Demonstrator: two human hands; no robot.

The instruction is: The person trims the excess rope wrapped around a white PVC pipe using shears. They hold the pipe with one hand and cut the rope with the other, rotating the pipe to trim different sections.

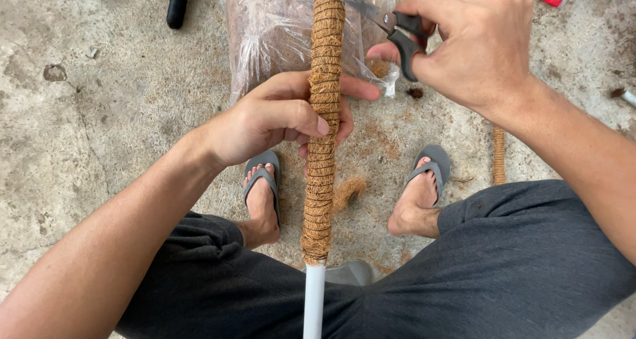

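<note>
Stained concrete floor (99, 114) under coir-wrapped pole (323, 114), scissors (391, 24).

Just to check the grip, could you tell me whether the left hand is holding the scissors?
No, the left hand grips the fibre-wrapped pole, while the right hand holds the scissors.

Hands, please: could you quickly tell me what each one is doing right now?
Left hand: closed around the coir pole.
Right hand: holding scissors.

A white pole (314, 299) wrapped in brown coir rope (323, 114) stands roughly upright; black-handled scissors (391, 24), seemingly open, meet its top.
</note>
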